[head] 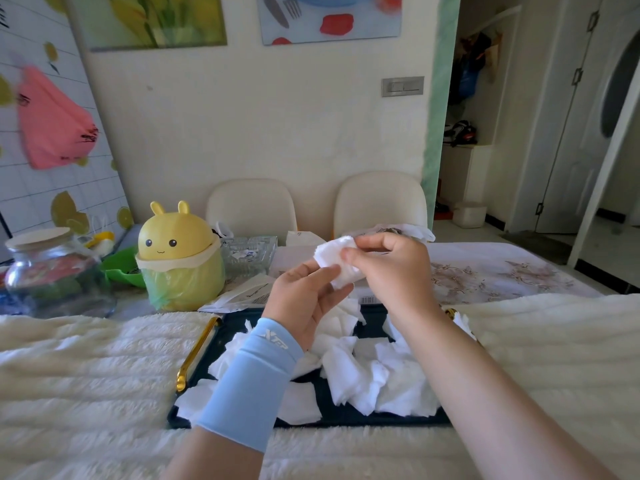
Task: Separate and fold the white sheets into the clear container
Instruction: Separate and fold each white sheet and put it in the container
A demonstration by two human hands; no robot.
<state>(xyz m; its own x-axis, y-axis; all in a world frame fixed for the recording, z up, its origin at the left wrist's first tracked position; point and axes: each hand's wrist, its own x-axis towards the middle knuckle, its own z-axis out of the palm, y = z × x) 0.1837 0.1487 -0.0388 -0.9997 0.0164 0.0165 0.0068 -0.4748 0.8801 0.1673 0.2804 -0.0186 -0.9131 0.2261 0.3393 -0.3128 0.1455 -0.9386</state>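
Observation:
A small crumpled white sheet [332, 259] is held up above the table between both hands. My left hand [306, 299], with a light blue sleeve on the forearm, pinches its lower edge. My right hand [388, 268] pinches its upper right side with curled fingers. Below them a dark tray [349, 422] with gold handles holds several loose white sheets [367, 372] in a heap. A clear glass container [247, 254] stands behind the tray, left of the hands.
A yellow bunny-shaped bin [180, 258] with a bag stands at the left, beside a glass jar [55, 275] and a green bowl [123, 266]. Fluffy white cloth [86, 362] covers the near table. Two cream chairs [379, 202] stand behind it.

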